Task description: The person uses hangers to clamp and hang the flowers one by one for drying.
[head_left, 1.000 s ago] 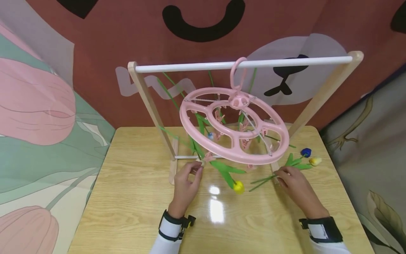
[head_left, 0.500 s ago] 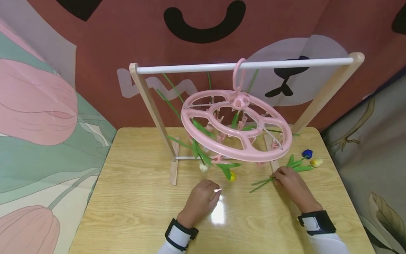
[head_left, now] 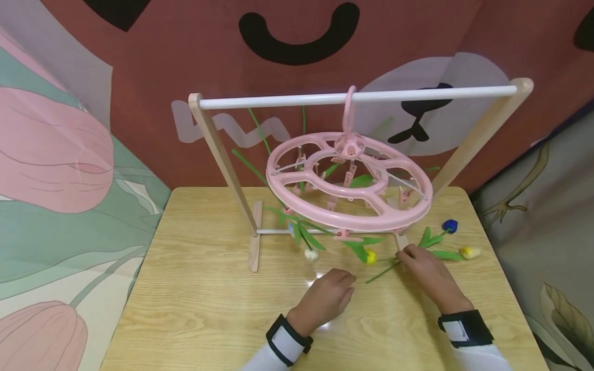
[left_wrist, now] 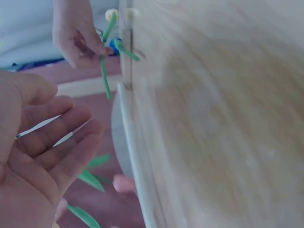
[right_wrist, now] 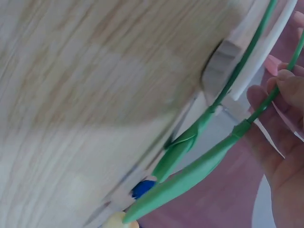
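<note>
My right hand (head_left: 429,278) pinches the green stem of a pale yellow artificial tulip (head_left: 469,252) between thumb and fingers, low at the right of the table. Beside it lies a blue tulip (head_left: 450,225), whose stem runs apart from my fingers in the right wrist view. My left hand (head_left: 325,299) holds nothing; its fingers are loosely bent in the left wrist view, pointing towards the right hand. Above both hands hangs a round pink clip hanger (head_left: 343,221). A yellow tulip (head_left: 370,256) and a white tulip (head_left: 311,255) hang from its near side, heads down.
The hanger hooks over a white rod (head_left: 278,99) on a wooden stand (head_left: 223,159). More green stems stick out behind the hanger. The stand's feet rest on the wood-grain table (head_left: 195,309), against a printed cloth backdrop (head_left: 162,62).
My left hand has left the hanger's near-left clip and moved right and closer to me. The hanger has turned, carrying the white and yellow tulips rightwards. My right hand has stayed nearly in place.
</note>
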`<state>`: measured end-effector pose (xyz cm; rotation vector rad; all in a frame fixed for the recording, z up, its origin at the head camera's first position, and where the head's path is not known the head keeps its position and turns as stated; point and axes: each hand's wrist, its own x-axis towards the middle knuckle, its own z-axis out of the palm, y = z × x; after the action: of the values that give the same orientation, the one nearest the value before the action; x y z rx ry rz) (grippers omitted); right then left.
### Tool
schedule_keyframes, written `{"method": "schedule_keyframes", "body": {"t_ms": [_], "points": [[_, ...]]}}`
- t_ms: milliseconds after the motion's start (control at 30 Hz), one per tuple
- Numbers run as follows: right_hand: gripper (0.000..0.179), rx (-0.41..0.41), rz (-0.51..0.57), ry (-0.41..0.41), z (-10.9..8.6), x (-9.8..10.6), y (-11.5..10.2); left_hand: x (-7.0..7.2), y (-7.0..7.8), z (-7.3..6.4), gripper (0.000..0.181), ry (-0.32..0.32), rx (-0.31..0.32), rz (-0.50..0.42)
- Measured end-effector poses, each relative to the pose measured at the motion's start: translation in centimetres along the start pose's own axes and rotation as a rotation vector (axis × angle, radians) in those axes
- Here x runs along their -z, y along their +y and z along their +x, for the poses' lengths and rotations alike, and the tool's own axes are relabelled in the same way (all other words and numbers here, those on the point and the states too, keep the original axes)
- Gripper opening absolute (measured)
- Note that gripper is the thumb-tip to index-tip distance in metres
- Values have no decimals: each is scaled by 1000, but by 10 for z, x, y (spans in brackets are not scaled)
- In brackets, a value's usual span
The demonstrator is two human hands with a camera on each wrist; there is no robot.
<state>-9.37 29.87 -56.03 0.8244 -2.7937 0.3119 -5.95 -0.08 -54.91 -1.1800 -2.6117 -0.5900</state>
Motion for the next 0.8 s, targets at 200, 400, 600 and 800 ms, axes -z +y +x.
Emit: {"method": "schedule_keyframes", "body": {"t_ms": [200, 400, 600, 800], "points": [[41, 68, -8, 42, 2, 5, -19, -2, 14, 20, 24, 32, -57, 100], [38, 136, -27, 84, 7, 12, -45, -6, 22, 27, 27, 7, -53, 236], [32, 164, -26, 74, 13, 19, -67, -5, 24, 25, 26, -8, -12, 262], [31, 193, -7, 84, 19, 23, -82, 0, 16, 20, 20, 46, 19, 279]]}}
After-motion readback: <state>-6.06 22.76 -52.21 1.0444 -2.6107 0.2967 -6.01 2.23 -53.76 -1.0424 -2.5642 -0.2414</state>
